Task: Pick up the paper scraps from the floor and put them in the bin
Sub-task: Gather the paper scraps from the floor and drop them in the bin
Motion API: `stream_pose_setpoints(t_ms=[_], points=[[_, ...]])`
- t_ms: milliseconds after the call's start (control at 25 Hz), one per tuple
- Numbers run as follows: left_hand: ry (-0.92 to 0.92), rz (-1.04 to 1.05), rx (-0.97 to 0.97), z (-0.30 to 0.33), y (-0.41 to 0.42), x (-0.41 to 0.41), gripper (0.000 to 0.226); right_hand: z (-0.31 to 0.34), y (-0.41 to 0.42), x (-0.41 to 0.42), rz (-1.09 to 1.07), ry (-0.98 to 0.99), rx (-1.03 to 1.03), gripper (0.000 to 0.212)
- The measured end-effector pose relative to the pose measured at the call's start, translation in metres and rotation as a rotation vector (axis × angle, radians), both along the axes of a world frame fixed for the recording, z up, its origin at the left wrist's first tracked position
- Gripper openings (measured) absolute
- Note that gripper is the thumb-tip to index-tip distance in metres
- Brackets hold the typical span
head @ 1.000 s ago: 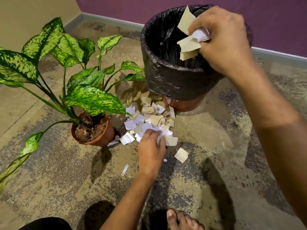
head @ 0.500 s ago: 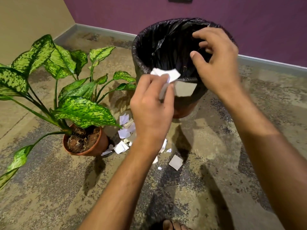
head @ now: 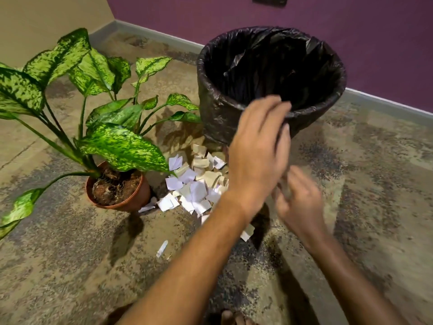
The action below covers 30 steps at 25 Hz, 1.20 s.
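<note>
Still heaped, white and beige paper scraps (head: 196, 184) beside black-lined bin (head: 210, 109); both hands' grip blurred, unreadable.

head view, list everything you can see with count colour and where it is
bin: one, black liner, far centre by the purple wall
paper scraps: a loose pile, white and cream, on the floor between bin and pot
stray scrap: one, white, floor nearer the camera
potted plant: one, mottled green leaves, terracotta pot, left
floor: mottled beige and grey
left hand: at the bin's near rim, blurred
right hand: lower, right of it, blurred
toes: bottom edge
</note>
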<state>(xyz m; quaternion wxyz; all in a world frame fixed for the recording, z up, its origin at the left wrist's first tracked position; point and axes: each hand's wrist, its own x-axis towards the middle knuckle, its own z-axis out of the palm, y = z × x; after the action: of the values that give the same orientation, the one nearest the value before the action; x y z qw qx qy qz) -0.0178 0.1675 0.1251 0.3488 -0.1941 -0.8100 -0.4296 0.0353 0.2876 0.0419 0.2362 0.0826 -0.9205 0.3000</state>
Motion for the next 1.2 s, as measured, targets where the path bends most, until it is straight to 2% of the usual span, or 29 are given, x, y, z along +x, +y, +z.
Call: stream_pose_setpoints(t_ms=[120,200,240,320,440,600,720,800,1000,1120,1200], points=[[-0.127,0.003,-0.007,-0.060,-0.008,0.052,0.025,-0.062,-0.003,0.009,0.144,-0.289,0.218,0.044],[-0.328,0.078,-0.069,-0.100,-0.030,0.075,0.028,-0.087,-0.004,0.010,0.190,-0.593,0.322,0.051],[-0.438,0.138,-0.104,-0.117,-0.044,0.083,0.030,-0.094,-0.005,0.010,0.204,-0.732,0.367,0.061],[-0.658,0.254,-0.187,-0.141,-0.075,0.097,0.034,-0.104,-0.011,0.006,0.241,-0.857,0.419,0.074],[-0.925,0.393,-0.229,-0.155,-0.117,0.112,0.042,-0.112,-0.024,-0.001,0.292,-0.868,0.406,0.070],[-1.124,0.522,-0.257,-0.169,-0.157,0.127,0.062,-0.108,-0.046,-0.006,0.303,-0.896,0.394,0.044],[-1.167,0.567,-0.287,-0.177,-0.170,0.131,0.048,-0.096,-0.069,-0.009,0.361,-0.780,0.352,0.019],[-1.169,0.555,-0.276,-0.179,-0.177,0.132,0.033,-0.086,-0.084,-0.013,0.442,-0.719,0.401,0.012],[-1.162,0.522,-0.158,-0.181,-0.193,0.139,0.023,-0.096,-0.109,-0.007,0.593,-0.683,0.600,0.020],[-1.161,0.503,-0.114,-0.182,-0.198,0.140,0.020,-0.103,-0.116,-0.002,0.567,-0.607,0.628,0.023],[-1.199,0.509,-0.015,-0.180,-0.203,0.139,0.016,-0.101,-0.119,-0.002,0.566,-0.615,0.614,0.020]])
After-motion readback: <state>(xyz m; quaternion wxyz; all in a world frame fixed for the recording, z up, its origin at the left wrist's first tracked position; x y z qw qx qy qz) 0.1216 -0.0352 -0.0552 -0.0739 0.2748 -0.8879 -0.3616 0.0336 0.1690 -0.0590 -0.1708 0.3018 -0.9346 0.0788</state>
